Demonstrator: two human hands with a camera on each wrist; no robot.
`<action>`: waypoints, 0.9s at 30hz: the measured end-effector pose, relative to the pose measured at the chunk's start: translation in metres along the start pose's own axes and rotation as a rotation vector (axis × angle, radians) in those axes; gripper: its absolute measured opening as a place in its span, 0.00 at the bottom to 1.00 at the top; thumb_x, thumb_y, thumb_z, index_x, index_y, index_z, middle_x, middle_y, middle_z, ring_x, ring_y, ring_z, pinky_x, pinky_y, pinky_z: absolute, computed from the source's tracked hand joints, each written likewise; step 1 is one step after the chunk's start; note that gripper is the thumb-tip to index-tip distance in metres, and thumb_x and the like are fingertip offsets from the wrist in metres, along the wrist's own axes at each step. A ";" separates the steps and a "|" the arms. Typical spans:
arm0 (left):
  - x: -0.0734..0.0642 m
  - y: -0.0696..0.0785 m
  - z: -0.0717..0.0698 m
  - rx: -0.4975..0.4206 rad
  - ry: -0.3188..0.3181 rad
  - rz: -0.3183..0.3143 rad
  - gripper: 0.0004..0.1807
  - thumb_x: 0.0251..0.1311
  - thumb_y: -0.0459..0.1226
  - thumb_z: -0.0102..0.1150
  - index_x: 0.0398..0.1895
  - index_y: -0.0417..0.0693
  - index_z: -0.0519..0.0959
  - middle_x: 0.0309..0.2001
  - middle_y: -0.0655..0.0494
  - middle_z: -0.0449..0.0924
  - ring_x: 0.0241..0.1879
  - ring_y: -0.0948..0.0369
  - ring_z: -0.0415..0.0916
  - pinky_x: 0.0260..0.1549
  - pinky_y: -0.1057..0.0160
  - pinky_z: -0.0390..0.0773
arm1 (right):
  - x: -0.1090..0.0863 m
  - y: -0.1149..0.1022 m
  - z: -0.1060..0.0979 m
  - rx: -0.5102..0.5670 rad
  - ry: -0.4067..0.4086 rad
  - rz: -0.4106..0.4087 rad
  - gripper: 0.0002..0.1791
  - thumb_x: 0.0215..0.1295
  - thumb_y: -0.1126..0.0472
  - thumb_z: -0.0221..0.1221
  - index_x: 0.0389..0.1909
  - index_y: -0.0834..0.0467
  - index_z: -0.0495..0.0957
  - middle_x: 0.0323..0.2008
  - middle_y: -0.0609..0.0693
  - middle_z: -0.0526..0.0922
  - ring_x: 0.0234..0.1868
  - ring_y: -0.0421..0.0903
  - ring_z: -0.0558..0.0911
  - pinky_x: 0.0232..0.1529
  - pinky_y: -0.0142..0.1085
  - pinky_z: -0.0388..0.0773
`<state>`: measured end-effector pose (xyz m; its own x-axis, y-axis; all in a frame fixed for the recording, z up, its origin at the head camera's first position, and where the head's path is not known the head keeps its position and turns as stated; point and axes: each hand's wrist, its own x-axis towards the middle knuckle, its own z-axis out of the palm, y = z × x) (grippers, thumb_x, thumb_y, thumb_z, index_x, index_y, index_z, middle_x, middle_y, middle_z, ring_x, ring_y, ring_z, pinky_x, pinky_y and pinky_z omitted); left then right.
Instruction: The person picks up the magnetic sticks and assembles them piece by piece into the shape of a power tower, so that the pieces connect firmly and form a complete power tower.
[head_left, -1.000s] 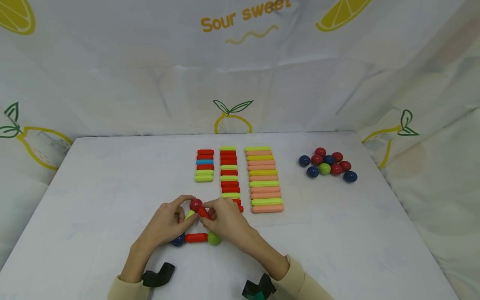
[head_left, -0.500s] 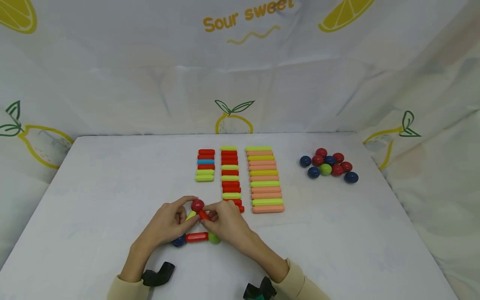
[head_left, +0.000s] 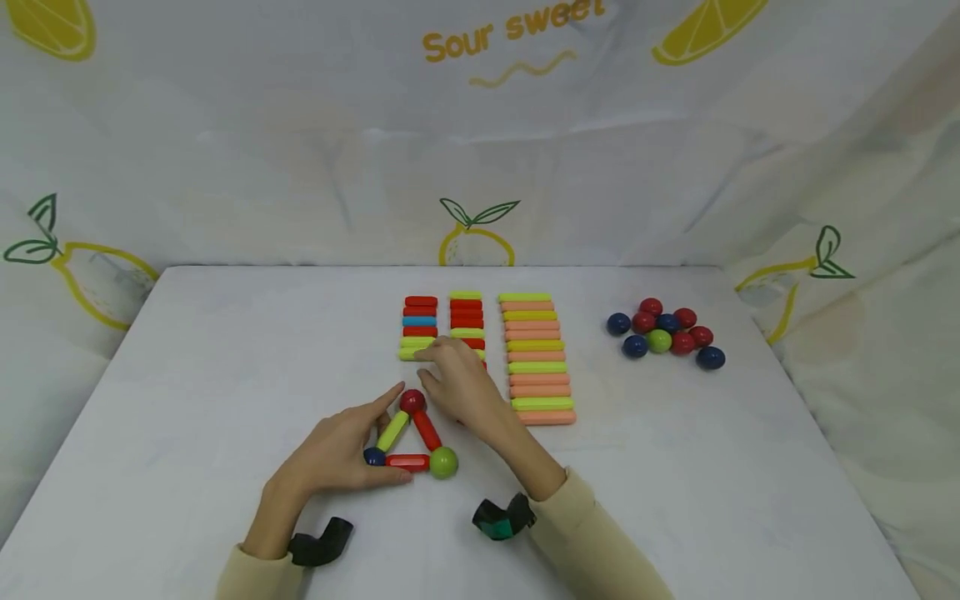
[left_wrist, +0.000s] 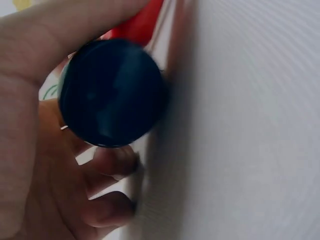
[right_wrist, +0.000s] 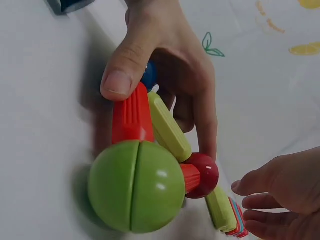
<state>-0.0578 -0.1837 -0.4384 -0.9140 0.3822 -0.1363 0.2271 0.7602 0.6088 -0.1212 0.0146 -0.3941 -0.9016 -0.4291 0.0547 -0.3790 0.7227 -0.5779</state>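
Note:
Three magnetic-looking sticks and three balls form a flat triangle: red ball (head_left: 412, 401) at the far corner, blue ball (head_left: 374, 457) at left, green ball (right_wrist: 135, 187) at right. A lime stick (head_left: 393, 431) makes the left side; red sticks make the right side (head_left: 427, 429) and near side (head_left: 408, 462). My left hand (head_left: 337, 454) holds the triangle, thumb on the near red stick, index finger at the red ball. My right hand (head_left: 468, 396) reaches over the short sticks, fingers spread, fingertips by the lowest lime stick (head_left: 408, 355) of the left column.
Short red and lime sticks form a middle column (head_left: 467, 315), partly hidden by my right hand. Right of it lies a column of longer peach, yellow and lime sticks (head_left: 536, 357). Several red, blue and green balls (head_left: 658, 341) cluster at the back right. A lemon-print curtain hangs behind.
My right hand has let go of the right-side red stick and moved away towards the short sticks. My left thumb has shifted from near the red ball down to the near red stick.

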 end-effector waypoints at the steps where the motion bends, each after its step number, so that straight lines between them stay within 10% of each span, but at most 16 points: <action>1: 0.000 0.000 0.001 -0.001 0.008 0.000 0.58 0.40 0.61 0.79 0.76 0.51 0.66 0.37 0.65 0.76 0.27 0.70 0.65 0.21 0.71 0.63 | 0.006 0.001 0.002 -0.022 -0.016 -0.017 0.15 0.68 0.65 0.65 0.54 0.61 0.86 0.51 0.56 0.88 0.52 0.50 0.83 0.51 0.37 0.86; 13: 0.006 -0.005 0.007 -0.007 0.067 0.005 0.52 0.43 0.59 0.77 0.73 0.51 0.70 0.29 0.66 0.72 0.23 0.71 0.65 0.21 0.71 0.62 | 0.027 0.001 0.016 -0.121 -0.059 -0.020 0.06 0.68 0.68 0.63 0.36 0.62 0.89 0.30 0.54 0.80 0.37 0.47 0.76 0.37 0.31 0.75; 21: 0.007 -0.006 0.005 0.010 0.100 0.024 0.52 0.42 0.59 0.77 0.72 0.50 0.70 0.28 0.67 0.71 0.22 0.72 0.63 0.21 0.72 0.62 | 0.025 -0.002 0.015 -0.059 -0.066 0.004 0.17 0.67 0.67 0.65 0.56 0.63 0.84 0.47 0.56 0.88 0.48 0.51 0.83 0.53 0.39 0.84; 27: 0.008 -0.007 0.005 0.012 0.108 0.025 0.53 0.42 0.59 0.77 0.73 0.51 0.70 0.27 0.68 0.70 0.21 0.72 0.63 0.20 0.72 0.60 | 0.021 0.002 0.010 0.094 0.055 -0.011 0.25 0.68 0.67 0.63 0.66 0.63 0.76 0.45 0.59 0.83 0.41 0.49 0.80 0.42 0.36 0.85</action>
<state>-0.0653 -0.1834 -0.4476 -0.9387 0.3428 -0.0360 0.2536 0.7575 0.6016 -0.1387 0.0021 -0.4020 -0.9087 -0.4042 0.1046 -0.3699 0.6633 -0.6506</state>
